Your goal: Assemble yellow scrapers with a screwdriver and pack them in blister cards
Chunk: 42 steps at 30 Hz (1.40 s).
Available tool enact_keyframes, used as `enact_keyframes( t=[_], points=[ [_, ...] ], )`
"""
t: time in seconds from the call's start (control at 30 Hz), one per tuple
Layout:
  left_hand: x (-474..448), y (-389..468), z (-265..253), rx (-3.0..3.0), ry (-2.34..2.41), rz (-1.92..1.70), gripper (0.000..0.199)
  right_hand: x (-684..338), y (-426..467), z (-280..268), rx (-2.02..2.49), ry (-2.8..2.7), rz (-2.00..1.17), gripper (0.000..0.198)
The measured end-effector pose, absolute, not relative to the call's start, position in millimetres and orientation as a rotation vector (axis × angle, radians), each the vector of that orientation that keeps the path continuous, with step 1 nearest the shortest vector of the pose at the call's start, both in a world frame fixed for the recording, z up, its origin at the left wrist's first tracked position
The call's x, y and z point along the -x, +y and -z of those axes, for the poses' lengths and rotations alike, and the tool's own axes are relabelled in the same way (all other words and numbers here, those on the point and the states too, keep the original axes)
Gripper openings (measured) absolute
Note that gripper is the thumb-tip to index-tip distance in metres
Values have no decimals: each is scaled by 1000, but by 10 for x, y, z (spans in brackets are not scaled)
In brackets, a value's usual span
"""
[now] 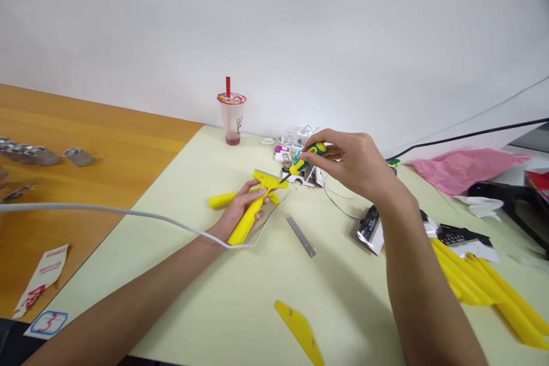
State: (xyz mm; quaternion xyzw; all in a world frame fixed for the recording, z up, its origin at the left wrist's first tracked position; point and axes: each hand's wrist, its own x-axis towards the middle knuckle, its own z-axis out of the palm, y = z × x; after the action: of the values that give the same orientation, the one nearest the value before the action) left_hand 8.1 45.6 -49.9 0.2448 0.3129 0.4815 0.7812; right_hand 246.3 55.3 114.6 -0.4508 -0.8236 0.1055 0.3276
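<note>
My left hand (pixel 231 214) is wrapped around the handle of a yellow scraper (pixel 247 223), its wide head tilted up and away from me. Pinched by my right hand (pixel 354 163) is a screwdriver (pixel 299 167) with a yellow-and-green grip. Its tip meets the right side of the scraper head, where any screw is too small to make out. Behind my left hand lies another yellow handled piece (pixel 220 200), partly hidden. On the table in front are a flat grey metal blade (pixel 301 235) and a yellow plate (pixel 299 329) with small holes.
Several yellow pieces (pixel 467 280) lie at right near black-and-white packaging (pixel 371 230) and a pink bag (pixel 465 171). A lidded cup (pixel 232 120) stands by the wall. One grey cable (pixel 163 217) crosses my left forearm. Grey cylindrical parts (pixel 78 156) sit on the orange table.
</note>
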Motion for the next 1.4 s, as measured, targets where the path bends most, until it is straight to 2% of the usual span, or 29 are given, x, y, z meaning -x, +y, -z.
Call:
enact_keyframes(
  t=[0.47,0.8,1.03,1.27,1.4],
  points=[
    [-78,459,506,-551,714,-1010,51,-2262,627,-953,1069,-2364,15,31],
    [-90,426,426,-556,745,-1017,51,-2318,718,-842,1033,-2340,-249,14],
    [-117,379,386,-517,662,-1063,54,-2223,674,-852,993,-2351,-238,19],
    [-125,392,356,-492,666,-1077,54,-2276,671,-860,992,-2313,-492,18],
    [-124,391,338,-520,702,-1059,56,-2300,683,-889,1016,-2286,-468,22]
  ],
)
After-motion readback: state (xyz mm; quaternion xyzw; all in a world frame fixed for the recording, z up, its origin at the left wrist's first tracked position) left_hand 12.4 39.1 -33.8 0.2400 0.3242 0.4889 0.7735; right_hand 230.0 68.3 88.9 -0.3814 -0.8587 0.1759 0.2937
